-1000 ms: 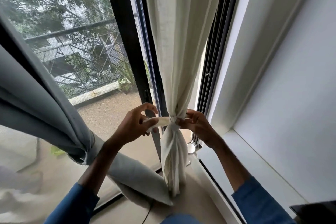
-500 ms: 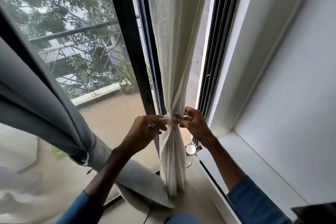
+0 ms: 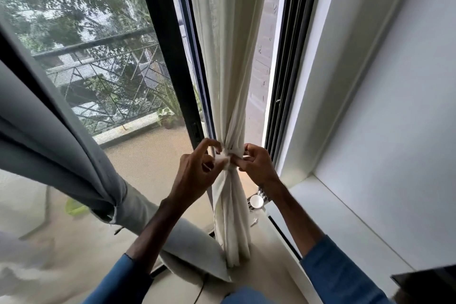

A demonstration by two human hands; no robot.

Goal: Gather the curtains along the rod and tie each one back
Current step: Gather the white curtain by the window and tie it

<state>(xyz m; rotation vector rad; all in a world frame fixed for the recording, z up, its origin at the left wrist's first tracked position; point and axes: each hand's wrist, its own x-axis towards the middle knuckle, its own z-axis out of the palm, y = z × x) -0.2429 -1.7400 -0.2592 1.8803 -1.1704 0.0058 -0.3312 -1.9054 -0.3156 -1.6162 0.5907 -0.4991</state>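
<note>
A cream curtain [image 3: 227, 57] hangs in the middle, gathered into a narrow bundle and cinched by a cream tie band [image 3: 228, 157] at hand height. My left hand [image 3: 197, 170] pinches the band's left end against the bundle. My right hand [image 3: 256, 163] pinches the band's right end, fingertips at the knot. Below the band the curtain falls in folds to the sill. A grey curtain [image 3: 61, 145] sweeps down from the left, bunched at its own tie point [image 3: 111, 207]. The rod is out of view.
Dark window frame [image 3: 162, 57] stands left of the cream curtain, sliding tracks [image 3: 288, 69] to its right. A white ledge [image 3: 345, 217] and white wall fill the right side. A small round white object [image 3: 256, 202] sits on the sill. A dark object [image 3: 429, 281] is at bottom right.
My left hand has moved in from the left to the bundle, drawing the band's loose end tight against the curtain. Both hands now meet at the knot.
</note>
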